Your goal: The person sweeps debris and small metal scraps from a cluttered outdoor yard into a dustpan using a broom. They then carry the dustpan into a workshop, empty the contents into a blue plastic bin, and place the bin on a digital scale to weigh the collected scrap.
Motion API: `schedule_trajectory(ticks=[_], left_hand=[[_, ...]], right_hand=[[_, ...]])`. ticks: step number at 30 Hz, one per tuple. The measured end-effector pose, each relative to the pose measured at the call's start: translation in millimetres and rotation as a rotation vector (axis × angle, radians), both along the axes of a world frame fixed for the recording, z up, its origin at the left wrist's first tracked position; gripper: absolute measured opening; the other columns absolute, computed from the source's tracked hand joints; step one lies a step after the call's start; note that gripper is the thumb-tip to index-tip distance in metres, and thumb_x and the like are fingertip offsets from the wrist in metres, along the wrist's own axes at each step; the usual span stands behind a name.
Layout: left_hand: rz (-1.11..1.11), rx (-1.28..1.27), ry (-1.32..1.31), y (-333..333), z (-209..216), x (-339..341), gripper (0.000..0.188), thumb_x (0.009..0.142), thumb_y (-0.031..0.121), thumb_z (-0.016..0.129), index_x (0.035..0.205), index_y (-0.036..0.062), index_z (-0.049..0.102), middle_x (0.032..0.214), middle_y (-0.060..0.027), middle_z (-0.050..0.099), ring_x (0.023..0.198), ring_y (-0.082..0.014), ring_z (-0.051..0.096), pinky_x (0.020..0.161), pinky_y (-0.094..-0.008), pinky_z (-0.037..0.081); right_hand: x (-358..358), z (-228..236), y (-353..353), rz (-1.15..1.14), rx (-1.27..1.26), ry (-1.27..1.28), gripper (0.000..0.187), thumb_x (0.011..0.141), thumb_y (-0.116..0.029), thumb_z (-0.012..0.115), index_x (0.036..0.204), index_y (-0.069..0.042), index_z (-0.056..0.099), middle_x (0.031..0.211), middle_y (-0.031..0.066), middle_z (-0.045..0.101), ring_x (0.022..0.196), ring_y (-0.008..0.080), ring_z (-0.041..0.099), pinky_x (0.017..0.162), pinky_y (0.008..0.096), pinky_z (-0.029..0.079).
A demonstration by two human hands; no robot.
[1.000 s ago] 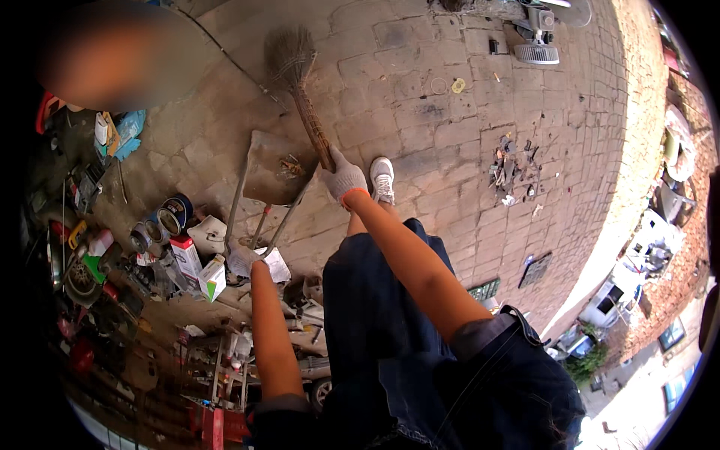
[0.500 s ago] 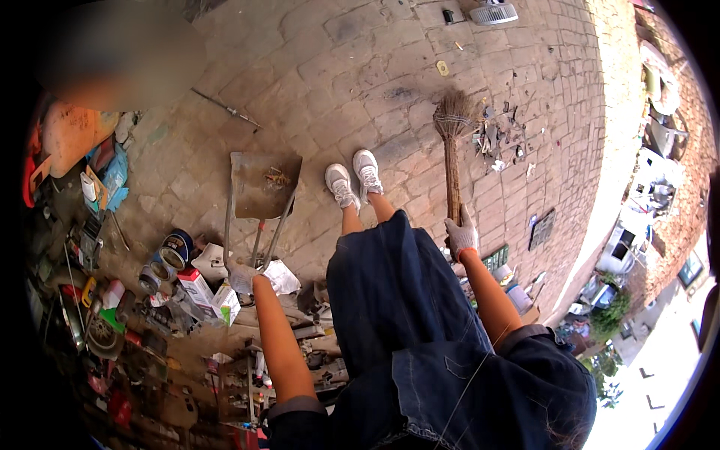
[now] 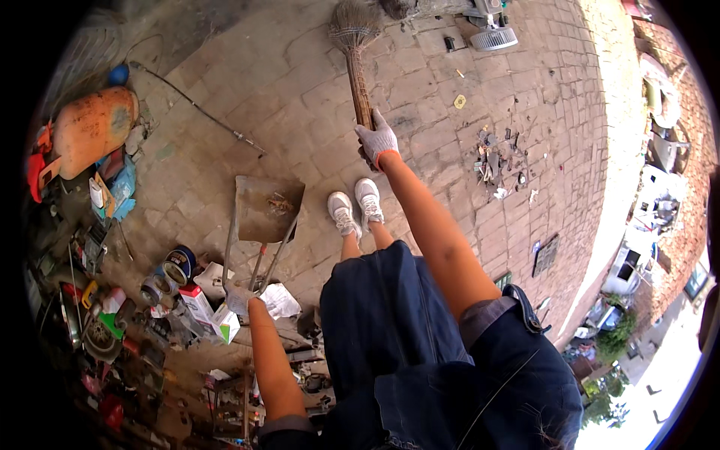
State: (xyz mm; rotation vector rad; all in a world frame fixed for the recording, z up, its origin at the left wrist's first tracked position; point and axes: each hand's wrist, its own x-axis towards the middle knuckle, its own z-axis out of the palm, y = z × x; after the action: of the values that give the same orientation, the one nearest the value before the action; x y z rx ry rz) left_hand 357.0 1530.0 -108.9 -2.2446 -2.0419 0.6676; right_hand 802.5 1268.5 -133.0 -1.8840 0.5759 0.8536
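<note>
My right hand (image 3: 377, 140), in a pale knit glove with an orange cuff, is wrapped round the handle of a straw broom (image 3: 356, 52). The broom points away from me, its bristles at the far edge of the view. At my left, my gloved left hand (image 3: 238, 299) grips the metal handle of a long-handled dustpan (image 3: 259, 221). That pan rests on the paving with a little brown debris (image 3: 280, 204) in it. A pile of dark scraps (image 3: 493, 157) lies on the ground to the right, apart from the broom.
A rusty orange gas cylinder (image 3: 97, 131) lies far left, near a thin hose (image 3: 199, 106). Cans (image 3: 178, 265), boxes (image 3: 196, 304) and mixed clutter crowd the near left. A fan-like grey appliance (image 3: 494, 37) lies at the far right, and a dark grate (image 3: 546, 255) nearer.
My right hand has swung the broom forward and left, away from the scrap pile. My left hand still holds the dustpan, which sits slightly lower in view.
</note>
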Motion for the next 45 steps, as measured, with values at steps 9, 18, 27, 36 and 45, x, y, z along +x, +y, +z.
schedule_trajectory(ticks=[9, 18, 27, 36, 45], left_hand=[[0.261, 0.058, -0.213, -9.8, -6.1, 3.6, 0.059, 0.087, 0.053, 0.039, 0.088, 0.0027, 0.070, 0.088, -0.0187, 0.067, 0.081, -0.0353, 0.064, 0.071, -0.0452, 0.047], [0.108, 0.077, -0.036, -2.3, -12.1, -7.0, 0.051, 0.087, 0.050, 0.040, 0.090, 0.0070, 0.067, 0.088, -0.0213, 0.066, 0.081, -0.0366, 0.064, 0.070, -0.0459, 0.048], [-0.052, 0.035, 0.066, -12.1, 9.3, 13.2, 0.027, 0.085, 0.031, 0.052, 0.109, 0.0207, 0.058, 0.086, -0.0197, 0.065, 0.077, -0.0360, 0.064, 0.063, -0.0476, 0.049], [0.093, 0.077, 0.018, -16.1, 20.5, 20.5, 0.026, 0.087, 0.027, 0.051, 0.111, 0.0222, 0.057, 0.090, -0.0196, 0.065, 0.078, -0.0341, 0.065, 0.062, -0.0463, 0.050], [0.081, 0.085, 0.005, -15.5, 10.6, 40.0, 0.025, 0.087, 0.030, 0.050, 0.108, 0.0191, 0.059, 0.090, -0.0201, 0.065, 0.078, -0.0343, 0.065, 0.062, -0.0463, 0.050]], right_hand=[[-57.6, 20.6, -31.7, -0.443, 0.243, 0.076, 0.069, 0.085, -0.016, 0.062, 0.143, -0.012, 0.025, 0.069, 0.0081, 0.056, 0.048, 0.0154, 0.053, 0.040, 0.0296, 0.044], [2.3, 13.7, -26.8, -0.412, 0.211, 0.003, 0.052, 0.086, -0.018, 0.059, 0.131, -0.011, 0.034, 0.066, 0.0077, 0.054, 0.047, 0.0166, 0.052, 0.039, 0.0295, 0.042], [-45.7, 22.2, -117.0, -0.683, 0.278, 0.137, 0.039, 0.089, -0.017, 0.058, 0.123, -0.013, 0.039, 0.069, 0.0111, 0.054, 0.048, 0.0186, 0.051, 0.040, 0.0297, 0.044], [2.3, 17.8, -80.4, -0.420, 0.212, -0.013, 0.068, 0.084, -0.016, 0.060, 0.142, -0.014, 0.025, 0.065, 0.0080, 0.054, 0.045, 0.0172, 0.052, 0.039, 0.0315, 0.045], [26.3, 18.8, -99.7, -0.673, 0.600, 0.139, 0.019, 0.091, -0.020, 0.056, 0.101, -0.010, 0.043, 0.073, 0.0096, 0.056, 0.051, 0.0180, 0.053, 0.041, 0.0286, 0.047]])
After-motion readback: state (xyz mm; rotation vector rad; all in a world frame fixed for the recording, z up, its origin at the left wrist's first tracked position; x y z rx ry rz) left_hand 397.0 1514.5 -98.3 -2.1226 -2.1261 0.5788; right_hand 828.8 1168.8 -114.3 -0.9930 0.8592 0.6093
